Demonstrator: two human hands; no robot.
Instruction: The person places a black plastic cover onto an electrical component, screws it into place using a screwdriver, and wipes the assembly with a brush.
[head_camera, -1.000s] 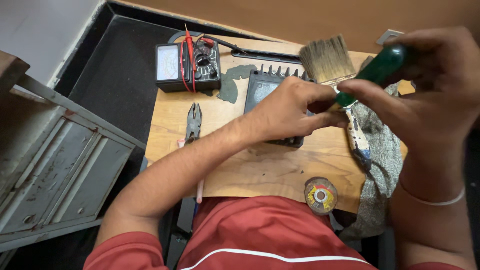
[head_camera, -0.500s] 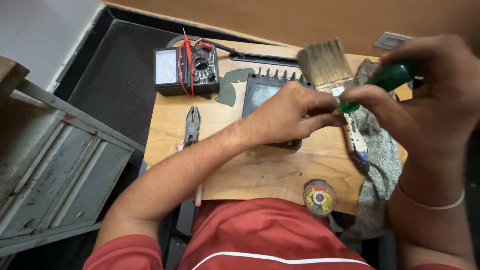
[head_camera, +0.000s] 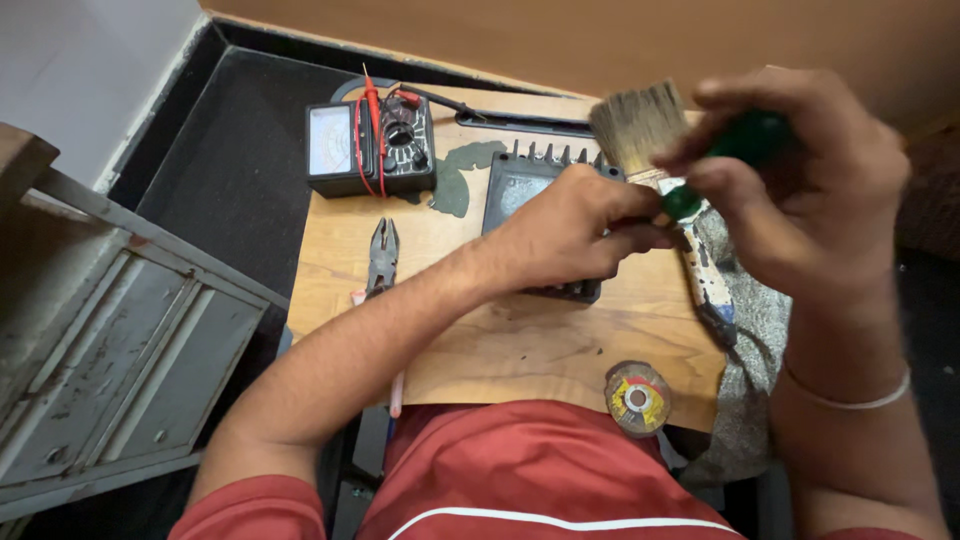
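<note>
Screwdriver (head_camera: 735, 150), green-handled, is gripped in the right hand (head_camera: 800, 190) above the board (head_camera: 520, 340), its tip pinched by the left hand's (head_camera: 570, 235) fingertips over the finned black unit (head_camera: 525, 185), near a brush (head_camera: 640, 125), meter (head_camera: 368, 148) and pliers (head_camera: 382, 256).

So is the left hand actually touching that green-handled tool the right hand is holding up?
Touching. In the head view the left hand has its fingertips closed on the lower tip of the green-handled tool, which the right hand grips higher up.
</note>
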